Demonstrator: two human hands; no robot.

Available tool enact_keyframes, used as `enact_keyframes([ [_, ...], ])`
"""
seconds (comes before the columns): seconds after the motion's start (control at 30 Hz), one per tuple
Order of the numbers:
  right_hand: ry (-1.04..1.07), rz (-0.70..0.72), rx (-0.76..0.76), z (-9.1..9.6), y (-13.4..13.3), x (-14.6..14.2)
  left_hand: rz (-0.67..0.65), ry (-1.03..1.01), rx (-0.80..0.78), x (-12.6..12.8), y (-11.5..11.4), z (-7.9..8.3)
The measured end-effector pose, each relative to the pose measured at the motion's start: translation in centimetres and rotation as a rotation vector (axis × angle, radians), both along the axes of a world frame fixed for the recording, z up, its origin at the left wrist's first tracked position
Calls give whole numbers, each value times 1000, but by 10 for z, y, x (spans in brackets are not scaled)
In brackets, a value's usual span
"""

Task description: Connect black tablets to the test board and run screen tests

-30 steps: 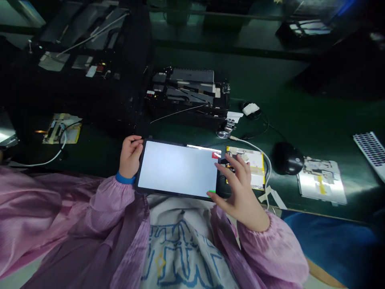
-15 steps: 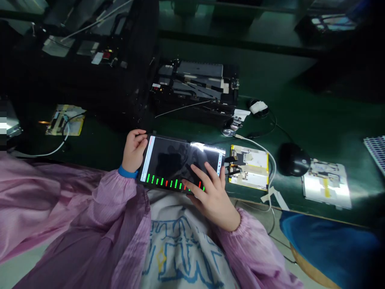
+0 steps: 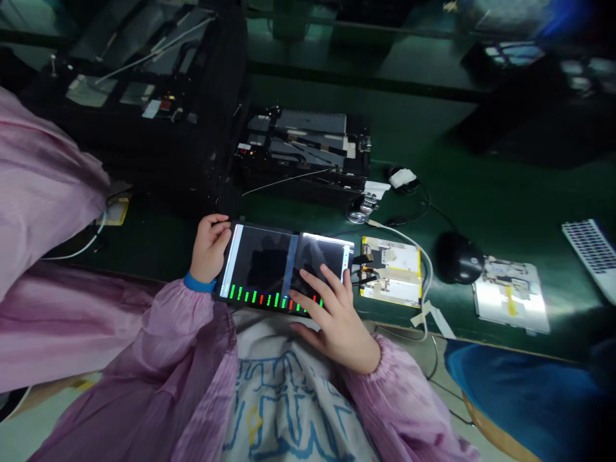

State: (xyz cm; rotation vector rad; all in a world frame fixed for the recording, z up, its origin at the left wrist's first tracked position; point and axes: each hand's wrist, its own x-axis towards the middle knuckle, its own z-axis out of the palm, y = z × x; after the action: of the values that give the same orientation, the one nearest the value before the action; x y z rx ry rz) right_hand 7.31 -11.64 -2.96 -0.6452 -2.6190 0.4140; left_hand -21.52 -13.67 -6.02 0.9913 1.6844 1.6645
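Note:
My left hand (image 3: pixel 208 251), with a blue band at the wrist, is closed on the left edge of a tablet screen (image 3: pixel 258 262). The screen is lit and mostly black, with a row of green and red marks along its near edge and a blue band across its middle. Over the screen's right part, my right hand (image 3: pixel 335 319) lies with fingers spread; whether the fingertips touch the glass I cannot tell. Black cables join the screen's right side to a white and yellow-edged battery and board assembly (image 3: pixel 397 273) on the bench.
Beyond the screen stands a black test fixture (image 3: pixel 308 147). A black rounded device (image 3: pixel 457 256), a silver panel (image 3: pixel 514 301) and a white keyboard (image 3: pixel 588 256) are to the right. A white cable (image 3: pixel 428 263) crosses the bench. A co-worker's pink sleeve (image 3: pixel 45 186) reaches in at left.
A blue band has appeared on the screen. The co-worker's sleeve has come up over the bench at left and partly covers the yellow-edged part there. My left hand keeps its hold.

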Motion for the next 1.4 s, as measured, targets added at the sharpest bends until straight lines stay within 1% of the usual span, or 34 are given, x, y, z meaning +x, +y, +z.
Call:
enact_keyframes([
  [0.07,101,-85,-15,4,15,9,12,23,3,-2,0,0],
  [0.17,235,-325,6,5,52,30,21,49,0,-5,1,-1],
  [0.2,243,-400,12,2,67,37,19,55,-3,-6,1,-1],
  [0.27,182,-508,13,-8,99,47,11,60,-6,-7,2,-1],
  [0.33,77,-563,10,-22,128,52,4,58,-7,-8,2,0],
  [0.4,-17,-594,-4,-36,152,50,4,57,-8,-9,2,1],
  [0.47,-56,-616,-22,-44,166,45,9,58,-12,-9,1,3],
  [0.5,-41,-621,-29,-45,169,43,14,53,-12,-9,1,3],
  [0.53,2,-619,-39,-43,168,42,17,44,-13,-9,1,4],
  [0.6,152,-594,-95,-36,159,43,23,25,-12,-9,1,5],
  [0.7,344,-483,-286,-19,130,48,39,12,-11,-9,0,6],
  [0.73,358,-426,-338,-15,118,51,44,11,-9,-10,0,6],
  [0.8,342,-327,-383,-10,98,55,51,4,-2,-11,1,7],
  [0.9,324,-280,-386,-14,79,61,60,-11,-5,-11,4,9],
  [1.0,375,-257,-386,-24,73,65,106,-12,-5,-9,10,12],
  [1.13,463,-256,-359,-34,72,68,197,-44,4,-6,19,16],
  [1.4,490,-212,-320,-40,75,72,231,-38,-42,-3,23,19],
])
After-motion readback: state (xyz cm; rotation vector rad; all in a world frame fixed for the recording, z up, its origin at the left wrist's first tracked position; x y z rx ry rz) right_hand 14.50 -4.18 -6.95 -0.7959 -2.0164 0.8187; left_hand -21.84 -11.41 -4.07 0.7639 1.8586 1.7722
